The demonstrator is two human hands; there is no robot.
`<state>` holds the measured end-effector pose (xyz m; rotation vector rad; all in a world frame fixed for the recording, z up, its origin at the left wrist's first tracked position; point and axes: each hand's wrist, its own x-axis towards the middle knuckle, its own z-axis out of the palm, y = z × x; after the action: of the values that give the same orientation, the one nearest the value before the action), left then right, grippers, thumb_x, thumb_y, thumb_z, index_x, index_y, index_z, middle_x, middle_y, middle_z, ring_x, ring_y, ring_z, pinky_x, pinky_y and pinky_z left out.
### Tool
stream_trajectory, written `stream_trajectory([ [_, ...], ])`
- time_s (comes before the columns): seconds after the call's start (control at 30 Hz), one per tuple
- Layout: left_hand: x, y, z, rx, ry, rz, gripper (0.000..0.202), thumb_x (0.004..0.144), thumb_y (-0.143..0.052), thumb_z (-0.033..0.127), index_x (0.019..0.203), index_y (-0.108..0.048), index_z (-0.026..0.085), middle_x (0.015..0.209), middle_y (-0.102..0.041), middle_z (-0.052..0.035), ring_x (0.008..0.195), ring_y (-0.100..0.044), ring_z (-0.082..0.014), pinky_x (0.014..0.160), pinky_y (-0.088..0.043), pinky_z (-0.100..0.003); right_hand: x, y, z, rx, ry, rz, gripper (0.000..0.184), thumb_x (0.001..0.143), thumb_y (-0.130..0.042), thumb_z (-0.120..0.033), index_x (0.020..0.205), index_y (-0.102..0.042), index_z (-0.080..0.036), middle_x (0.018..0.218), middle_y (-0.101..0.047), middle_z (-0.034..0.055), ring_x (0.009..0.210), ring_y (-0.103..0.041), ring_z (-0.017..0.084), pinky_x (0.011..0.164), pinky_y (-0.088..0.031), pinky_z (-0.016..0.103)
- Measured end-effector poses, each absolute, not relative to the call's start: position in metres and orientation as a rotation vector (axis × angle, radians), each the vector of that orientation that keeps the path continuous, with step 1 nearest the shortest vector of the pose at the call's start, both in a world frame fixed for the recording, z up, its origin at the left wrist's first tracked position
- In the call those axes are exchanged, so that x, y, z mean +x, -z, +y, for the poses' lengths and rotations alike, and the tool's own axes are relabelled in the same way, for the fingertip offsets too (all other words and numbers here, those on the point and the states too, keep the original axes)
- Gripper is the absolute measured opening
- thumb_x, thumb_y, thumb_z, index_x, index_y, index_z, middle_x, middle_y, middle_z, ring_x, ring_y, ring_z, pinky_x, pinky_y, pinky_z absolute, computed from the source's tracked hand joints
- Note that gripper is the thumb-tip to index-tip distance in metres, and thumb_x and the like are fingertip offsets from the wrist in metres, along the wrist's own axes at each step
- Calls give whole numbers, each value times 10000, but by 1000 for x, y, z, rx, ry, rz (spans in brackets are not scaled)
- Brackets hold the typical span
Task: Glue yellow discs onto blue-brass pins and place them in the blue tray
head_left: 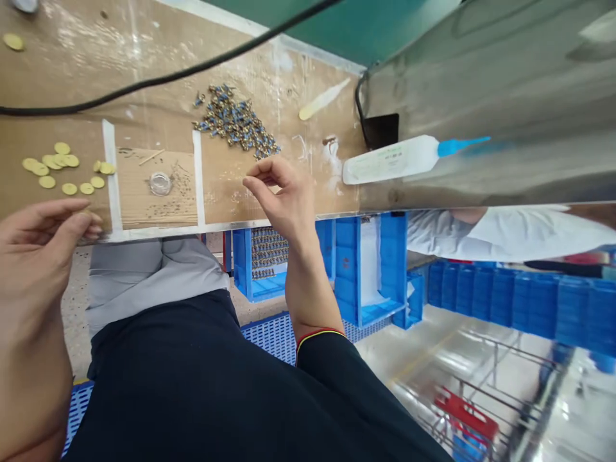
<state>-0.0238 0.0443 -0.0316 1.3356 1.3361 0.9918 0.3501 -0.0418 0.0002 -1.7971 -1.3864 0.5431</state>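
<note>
My left hand (52,240) hovers at the front edge of the brown work surface, thumb and fingers drawn together. What they hold, if anything, I cannot make out. Several thin yellow discs (61,160) lie loose just beyond it. To the right, my right hand (283,192) is closed in a pinch over the surface, and whatever sits between its fingertips is too small to name. Close past that hand spreads a pile of small metal parts with blue bits (235,119). Between the hands, a small clear round dish (160,183) rests on a cardboard patch amid dark specks.
A black cable (192,70) crosses above the surface. At the right lie a white bottle with a blue nozzle (392,160) and a pale, flat pointed piece (325,99). Below the edge stand blue bins (346,269), one holding rows of parts. A metal wall (481,83) bounds the right side.
</note>
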Motion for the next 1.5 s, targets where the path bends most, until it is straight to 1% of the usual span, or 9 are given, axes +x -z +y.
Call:
stream_trajectory([
  [0.1, -12, 28, 48, 1272, -1074, 1261, 299, 848, -1000, 123, 1130, -952, 206, 868, -885, 18, 727, -807, -94, 769, -724, -189, 345, 17, -14, -1810, -554, -1498, 70, 1050, -717, -290, 995, -758, -276, 970, -832, -23, 911, -766, 180, 882, -611, 366],
  [0.3, -18, 34, 49, 1226, -1021, 1268, 379, 840, -962, 107, 1205, -950, 207, 883, -883, 13, 745, -817, -108, 806, -739, -201, 359, 35, 21, -1937, -285, -1505, 212, 1048, -569, -195, 1059, -766, -271, 1106, -857, 48, 1053, -776, 248, 1035, -609, 455],
  [0.57, -19, 37, 45, 1239, -1049, 1242, 359, 883, -966, 140, 1238, -951, 195, 898, -881, -17, 770, -824, -111, 830, -725, -186, 355, 38, 66, -1941, -255, -1837, 267, 1091, -572, -121, 1101, -787, -278, 1253, -824, 80, 1270, -711, 309, 1208, -579, 559],
  [0.8, -20, 37, 41, 1232, -1011, 1269, 341, 888, -982, 227, 1227, -957, 204, 903, -883, -36, 769, -818, -137, 823, -720, -234, 348, 22, 47, -1927, -347, -2005, 291, 1082, -579, -132, 994, -823, -263, 1213, -850, 89, 1201, -713, 322, 1095, -598, 531],
  [0.93, -22, 33, 38, 1258, -973, 1289, 276, 946, -959, 300, 1214, -957, 234, 944, -896, -20, 784, -821, -161, 824, -731, -302, 352, 11, 18, -1934, -397, -1861, 243, 1088, -612, -194, 1013, -830, -270, 1178, -877, 73, 1115, -772, 286, 1030, -606, 473],
  [1.07, -21, 28, 38, 1263, -976, 1299, 110, 996, -912, 249, 1098, -953, 237, 913, -886, 24, 765, -807, -152, 815, -721, -320, 351, 13, 17, -2001, -347, -1667, 197, 1064, -629, -225, 1017, -815, -272, 1042, -875, 43, 972, -789, 251, 961, -609, 428],
  [1.2, -17, 23, 36, 1256, -992, 1319, 60, 1000, -905, 206, 1025, -950, 236, 886, -875, 33, 753, -791, -144, 786, -696, -312, 347, 25, 39, -2086, -310, -1631, 160, 1064, -654, -279, 980, -790, -284, 917, -844, 33, 886, -764, 262, 956, -613, 441],
  [1.37, -12, 23, 24, 1131, -1002, 1270, 136, 1028, -887, 220, 1139, -956, 258, 851, -847, 29, 719, -745, -120, 735, -671, -278, 350, 36, 52, -2139, -307, -1699, 102, 958, -723, -220, 968, -796, -291, 929, -836, 70, 957, -768, 326, 1036, -632, 535],
  [1.5, -10, 26, 16, 1080, -943, 1170, 260, 1028, -928, 320, 1285, -937, 282, 1006, -899, -26, 832, -828, -153, 837, -739, -292, 353, 40, 49, -2117, -270, -1770, 213, 909, -683, -163, 984, -833, -294, 923, -814, 67, 962, -746, 330, 1021, -625, 539],
])
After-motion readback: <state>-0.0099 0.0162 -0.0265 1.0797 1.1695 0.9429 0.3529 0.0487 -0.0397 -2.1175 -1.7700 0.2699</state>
